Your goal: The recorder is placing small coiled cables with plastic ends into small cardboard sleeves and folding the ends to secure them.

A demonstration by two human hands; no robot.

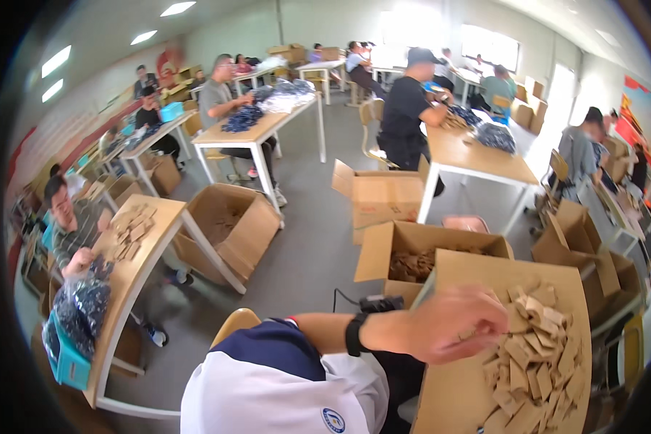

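My left hand [459, 325], with a black band [356, 334] on its wrist, hangs over the near wooden table [452, 398]. Its fingers are curled inward; whatever they may hold is hidden. A heap of small folded tan cardboard pieces [535, 369] spreads over the table just right of and below this hand. No part of my right hand shows.
An open carton [441, 235] with brown cardboard pieces stands against the table's far side. Another large carton [228, 231] sits on the floor, left of centre. People work at white-legged tables with dark bundles, including one person [76, 224] at left. Cartons [586, 253] crowd the right.
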